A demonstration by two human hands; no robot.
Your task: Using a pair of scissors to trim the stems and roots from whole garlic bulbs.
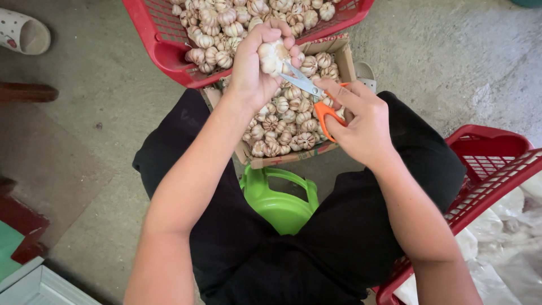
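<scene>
1. Gripped in the left hand (251,65): one garlic bulb (273,56), fingers wrapped round it, held above the cardboard box (344,53) of garlic.
2. Closed through the orange handles: right hand (361,121), scissors (316,96) with blades at the bulb's base.
3. Probably light, firm, with papery slippery skin; best held round the body, not squeezed hard.
4. Nearby: red basket (164,48) of bulbs.

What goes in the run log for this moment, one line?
left hand: holds garlic bulb | right hand: orange scissors, blades at bulb | below: cardboard box of garlic
</scene>
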